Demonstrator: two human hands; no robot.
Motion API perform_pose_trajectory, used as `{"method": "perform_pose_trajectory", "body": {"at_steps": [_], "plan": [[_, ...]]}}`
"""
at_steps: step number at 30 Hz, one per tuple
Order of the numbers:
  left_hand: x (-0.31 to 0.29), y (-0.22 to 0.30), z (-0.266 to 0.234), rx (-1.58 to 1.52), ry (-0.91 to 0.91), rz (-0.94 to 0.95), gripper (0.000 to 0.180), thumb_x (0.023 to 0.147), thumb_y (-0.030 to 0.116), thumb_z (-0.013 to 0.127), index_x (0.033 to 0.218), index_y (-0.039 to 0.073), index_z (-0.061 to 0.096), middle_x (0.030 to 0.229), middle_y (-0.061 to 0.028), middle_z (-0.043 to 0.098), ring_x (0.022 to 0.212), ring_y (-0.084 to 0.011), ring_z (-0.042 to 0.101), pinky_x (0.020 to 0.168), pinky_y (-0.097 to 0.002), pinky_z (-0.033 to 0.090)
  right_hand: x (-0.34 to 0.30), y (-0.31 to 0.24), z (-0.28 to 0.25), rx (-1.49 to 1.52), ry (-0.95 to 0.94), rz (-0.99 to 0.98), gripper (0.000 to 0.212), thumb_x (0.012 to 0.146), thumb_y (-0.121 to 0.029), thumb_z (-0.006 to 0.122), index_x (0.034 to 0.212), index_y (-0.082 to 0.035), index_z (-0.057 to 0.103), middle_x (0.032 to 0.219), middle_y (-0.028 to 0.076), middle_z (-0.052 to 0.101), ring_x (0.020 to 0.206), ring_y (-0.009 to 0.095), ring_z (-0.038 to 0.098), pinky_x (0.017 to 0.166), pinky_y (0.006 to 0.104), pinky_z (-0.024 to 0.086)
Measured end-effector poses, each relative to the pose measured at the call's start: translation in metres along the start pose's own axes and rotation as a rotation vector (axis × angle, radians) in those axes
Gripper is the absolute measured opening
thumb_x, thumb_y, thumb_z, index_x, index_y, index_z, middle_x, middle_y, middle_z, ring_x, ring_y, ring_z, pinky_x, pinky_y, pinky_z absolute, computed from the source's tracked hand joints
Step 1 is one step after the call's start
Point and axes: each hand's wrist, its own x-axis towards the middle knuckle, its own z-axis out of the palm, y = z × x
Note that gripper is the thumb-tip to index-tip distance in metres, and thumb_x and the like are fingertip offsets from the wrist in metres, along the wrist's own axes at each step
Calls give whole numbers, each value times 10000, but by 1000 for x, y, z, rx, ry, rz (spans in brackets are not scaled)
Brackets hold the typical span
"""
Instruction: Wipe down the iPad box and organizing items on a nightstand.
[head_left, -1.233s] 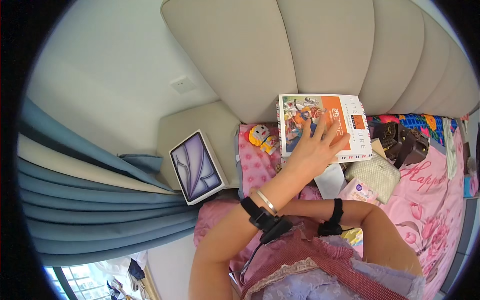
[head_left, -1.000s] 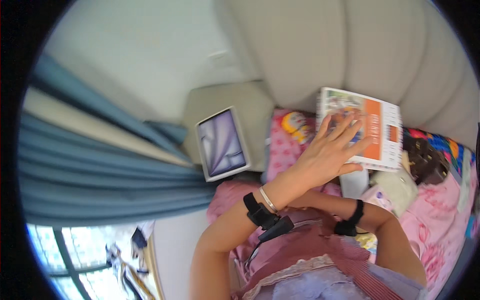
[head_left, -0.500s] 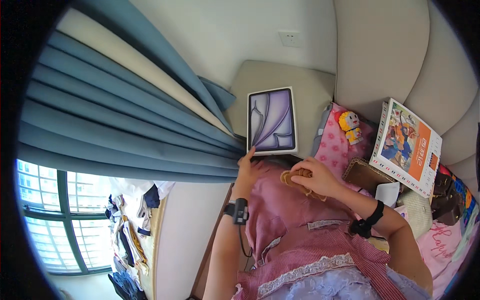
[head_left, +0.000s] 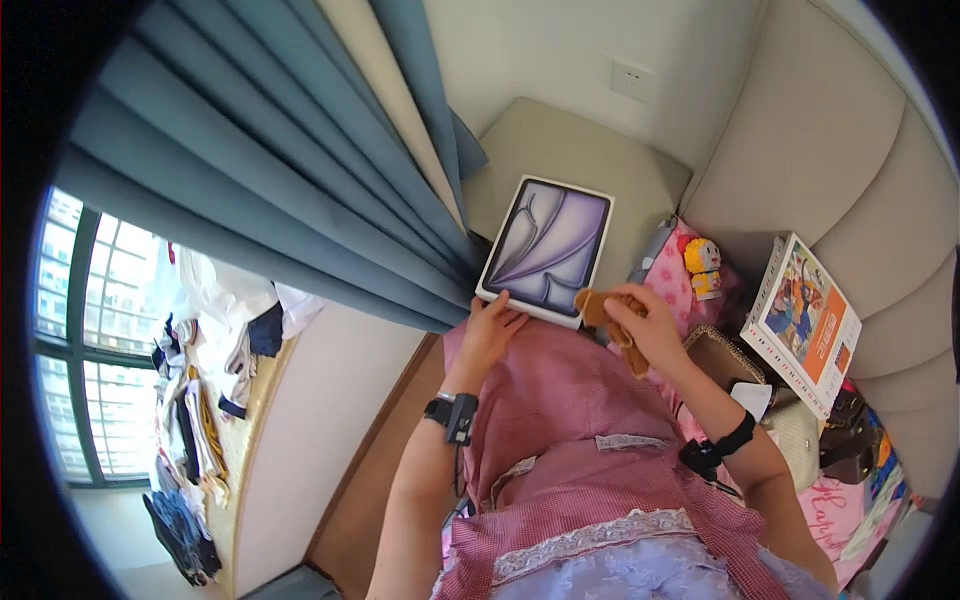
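And here is the brown cloth (head_left: 634, 362), just off the white box's near edge at about five o'clock! The right hand (head_left: 642, 328) has it pinched, fingers closed around a bunched middle, presumably so the soft thing stays gathered, its loose ends poking out. Over at seven o'clock, the left hand (head_left: 490, 335) is open, fingertips at the near-left edge of the white box (head_left: 548, 248), gripping nothing; that looks like a steadying touch. And the box itself lies flat, purple picture up, on a padded surface (head_left: 620, 140), a level rest that seems to suit it.

Now the count! One cloth, one white box, two hands, each wrist with one black strap. Out at three o'clock, one yellow toy figure (head_left: 705, 268) on the pink bedding. Beyond it, between three and four, one orange-and-white box (head_left: 805, 318), tilted near the headboard (head_left: 820, 130); what props it, I cannot tell. One dark bag (head_left: 850, 437) at four o'clock, one wall socket (head_left: 630, 80) at one, and at eight, heaped clothes too tangled to count!
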Motion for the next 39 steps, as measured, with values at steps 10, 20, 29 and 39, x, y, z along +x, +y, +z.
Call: {"method": "perform_pose_trajectory", "body": {"at_steps": [10,20,29,39], "plan": [[-41,-6,-34,-28,-175,73,726,1013,187,601,1566,200,131,1374,-123,514,1182,-279,596,1019,-457,504,123,22,39,-608,390,-456,432,888,-233,687,1265,-37,609,1289,243,499,1120,376,532,978,440,441],[-28,-12,-35,22,-145,36,583,1025,155,497,1545,274,262,1339,-45,547,1115,-210,612,935,-405,510,172,32,59,-939,312,-720,528,911,-219,658,1379,-38,494,1284,220,513,1232,411,474,1067,482,405],[-28,-4,-34,22,-209,-5,664,1019,116,463,1596,297,188,1412,-12,506,1175,-193,580,963,-418,496,235,17,130,-709,71,-845,546,861,-289,747,1279,-14,529,1162,243,548,1083,433,538,946,478,465],[-30,-8,-38,-8,-254,45,735,1000,79,478,1613,302,140,1442,4,493,1209,-184,559,1031,-439,448,219,0,166,-646,-87,-919,321,894,-209,676,1145,-11,642,1054,181,637,1017,391,602,899,453,499]]}}
